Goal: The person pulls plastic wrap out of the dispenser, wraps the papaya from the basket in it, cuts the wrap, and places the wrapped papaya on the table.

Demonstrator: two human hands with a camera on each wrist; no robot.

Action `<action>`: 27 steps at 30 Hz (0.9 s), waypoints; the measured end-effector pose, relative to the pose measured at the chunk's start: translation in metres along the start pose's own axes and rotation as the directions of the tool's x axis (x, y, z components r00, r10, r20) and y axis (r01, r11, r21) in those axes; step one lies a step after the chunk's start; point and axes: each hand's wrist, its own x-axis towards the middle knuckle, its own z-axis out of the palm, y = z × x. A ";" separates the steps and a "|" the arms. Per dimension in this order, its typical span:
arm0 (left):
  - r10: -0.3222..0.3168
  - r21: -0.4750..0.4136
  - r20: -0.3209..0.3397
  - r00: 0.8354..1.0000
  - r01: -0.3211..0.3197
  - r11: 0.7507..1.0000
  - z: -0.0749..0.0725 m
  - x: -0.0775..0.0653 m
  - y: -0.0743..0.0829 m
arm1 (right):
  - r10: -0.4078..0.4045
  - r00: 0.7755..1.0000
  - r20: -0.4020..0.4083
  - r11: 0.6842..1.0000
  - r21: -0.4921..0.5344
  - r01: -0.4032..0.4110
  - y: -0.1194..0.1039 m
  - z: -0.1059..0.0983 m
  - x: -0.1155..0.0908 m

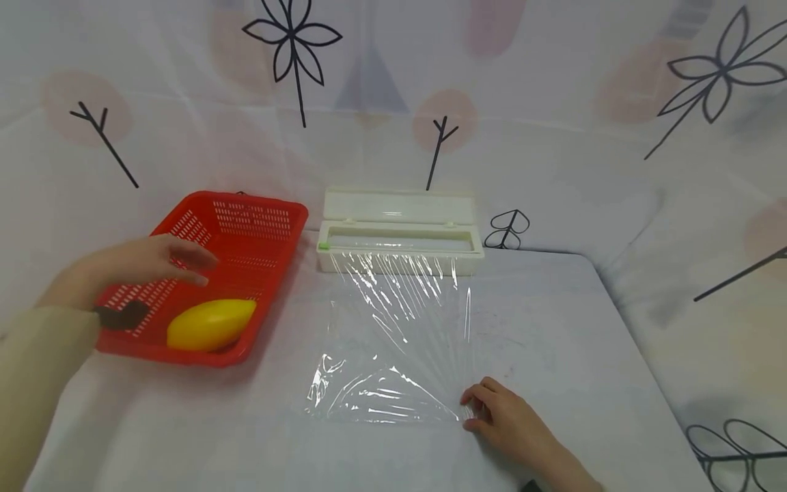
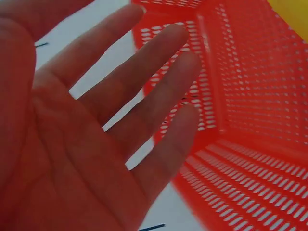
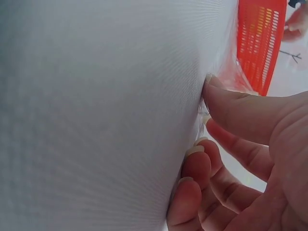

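A sheet of clear plastic wrap point(image 1: 393, 355) stretches over the table from an opened white wrap dispenser point(image 1: 399, 263). At the sheet's near right corner my right hand point(image 1: 507, 418) pinches the film between thumb and fingers, low against the tabletop; the right wrist view shows the fingertips at the surface. My left hand point(image 1: 144, 263) hovers over the left side of a red plastic basket point(image 1: 289, 239), holding nothing. Its fingers point(image 2: 144, 77) are spread and relaxed in the left wrist view. Inside the basket, near its front, lies a smooth yellow fruit point(image 1: 212, 324), oblong with a tapered end.
The dispenser's lid point(image 1: 399, 207) stands raised at the back against a patterned cloth backdrop point(image 1: 553, 137). White cloth covers the table point(image 1: 565, 342), whose right edge runs diagonally. The basket sits left of the dispenser and the film.
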 end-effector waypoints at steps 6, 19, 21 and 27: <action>-0.060 -0.086 0.156 0.986 0.074 0.994 0.006 0.012 -0.019 | 0.014 1.000 0.014 1.000 0.008 -0.014 -0.001 -0.001 0.000; -0.138 -0.088 0.347 0.928 0.179 0.980 0.037 0.019 -0.015 | 0.018 0.999 0.029 1.000 0.015 -0.019 -0.004 -0.001 -0.001; -0.130 -0.070 0.346 0.929 0.163 0.984 0.038 0.019 -0.015 | 0.025 0.999 0.037 1.000 0.010 -0.025 -0.004 -0.001 -0.001; -0.135 -0.042 0.333 0.933 0.158 0.986 0.039 0.017 -0.013 | 0.060 0.997 0.056 0.998 -0.002 -0.060 -0.004 -0.002 -0.001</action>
